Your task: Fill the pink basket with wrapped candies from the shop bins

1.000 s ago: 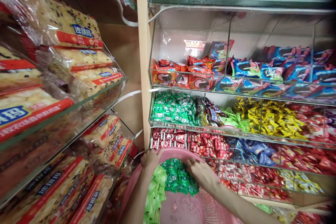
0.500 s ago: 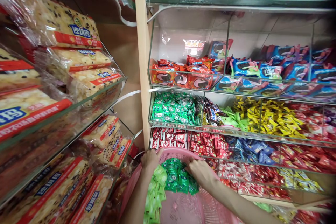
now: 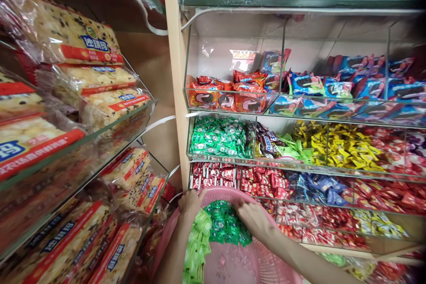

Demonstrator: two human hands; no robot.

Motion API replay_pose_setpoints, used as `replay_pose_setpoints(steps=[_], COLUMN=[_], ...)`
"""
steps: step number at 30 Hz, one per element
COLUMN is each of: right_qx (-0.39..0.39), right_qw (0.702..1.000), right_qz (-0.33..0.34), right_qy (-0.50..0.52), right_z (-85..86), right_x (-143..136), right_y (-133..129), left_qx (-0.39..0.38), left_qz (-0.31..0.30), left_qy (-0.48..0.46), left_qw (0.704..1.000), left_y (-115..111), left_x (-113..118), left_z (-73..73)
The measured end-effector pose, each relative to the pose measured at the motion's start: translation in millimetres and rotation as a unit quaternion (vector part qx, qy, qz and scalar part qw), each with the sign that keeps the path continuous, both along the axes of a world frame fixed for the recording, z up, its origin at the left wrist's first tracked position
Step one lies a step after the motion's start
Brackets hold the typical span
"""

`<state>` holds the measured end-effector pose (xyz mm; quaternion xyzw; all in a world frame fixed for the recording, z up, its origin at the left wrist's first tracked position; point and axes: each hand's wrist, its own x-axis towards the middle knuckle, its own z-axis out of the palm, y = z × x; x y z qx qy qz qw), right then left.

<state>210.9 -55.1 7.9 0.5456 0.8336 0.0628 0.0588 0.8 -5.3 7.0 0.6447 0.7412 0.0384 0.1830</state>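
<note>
Head view: clamped with left grip on far-left rim of basket before shelves, curled with right grip near far rim (cannot tell on what), seemingly partway along, with green packets and lime packets left inside.

That near basket looks like perforated pink plastic, the green sweets inside glossily wrapped. On the left, the pastries shine in crinkled clear film; farther off, the post is matt wood, the bins smooth and transparent.
</note>
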Motion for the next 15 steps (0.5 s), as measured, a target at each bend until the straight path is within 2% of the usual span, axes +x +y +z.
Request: replay_pose_setpoints(steps=[5,9,12,15], right_qx=[-0.017,-0.033,-0.024,-0.022], right_qw=[0.999,0.998,0.999,0.999], right_qz=[-0.009,-0.007,0.013,0.025], right_qy=[-0.033,-0.058,-0.031,-0.001], right_z=[10.8,11.5,14.6,33.5], right_x=[-4,-11,-24,-41], right_y=[0,2,4,6], left_qx=[0.0,0.001,0.001,0.004], left_qz=[-0.002,-0.005,-0.003,-0.003], left_qy=[0.001,0.003,0.004,0.007], left_qw=[1.0,1.0,1.0,1.0], left_y=[0,1,1,2], left_x=[0,0,0,0], left_z=[-0.2,-1.6,-2.6,-3.6])
